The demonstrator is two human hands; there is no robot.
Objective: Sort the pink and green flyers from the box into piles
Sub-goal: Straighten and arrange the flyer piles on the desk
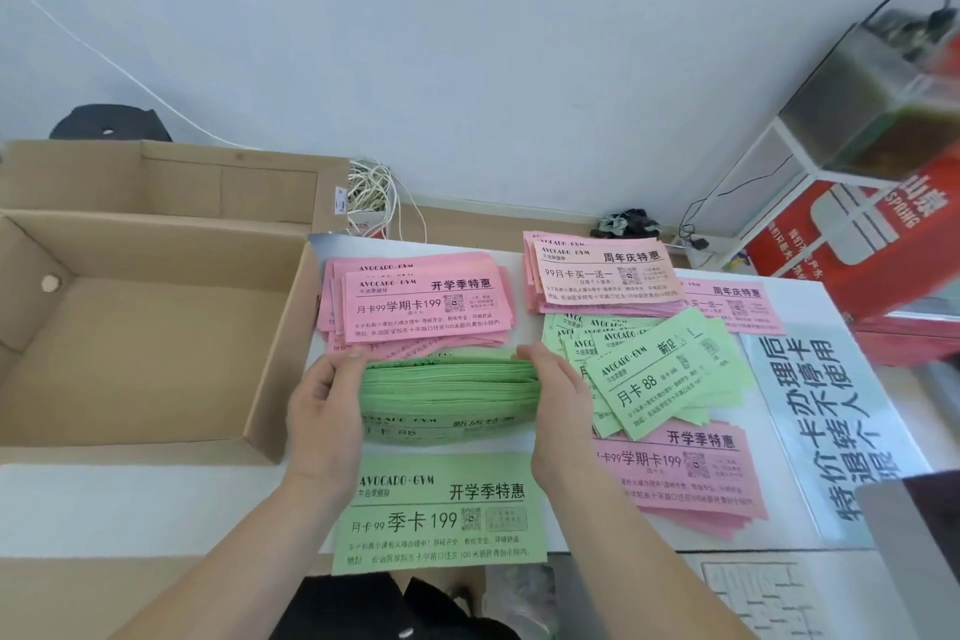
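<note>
A thick stack of green flyers (449, 387) stands on edge at the table's middle; my left hand (324, 408) grips its left end and my right hand (558, 405) grips its right end. Below it lies a flat green pile (439, 515). A pink pile (418, 301) sits behind the stack. Another pink pile (605, 276) lies at the back right, with a loose green pile (654, 369) in front of it and a pink pile (685, 478) nearer me. The open cardboard box (140, 343) at the left looks bare inside.
A printed white sign (826, 426) lies at the table's right. A red carton (872, 234) and a tank on a white stand (883, 94) are at the far right. Coiled cables (369, 192) sit behind the box. A grey device corner (914, 535) shows bottom right.
</note>
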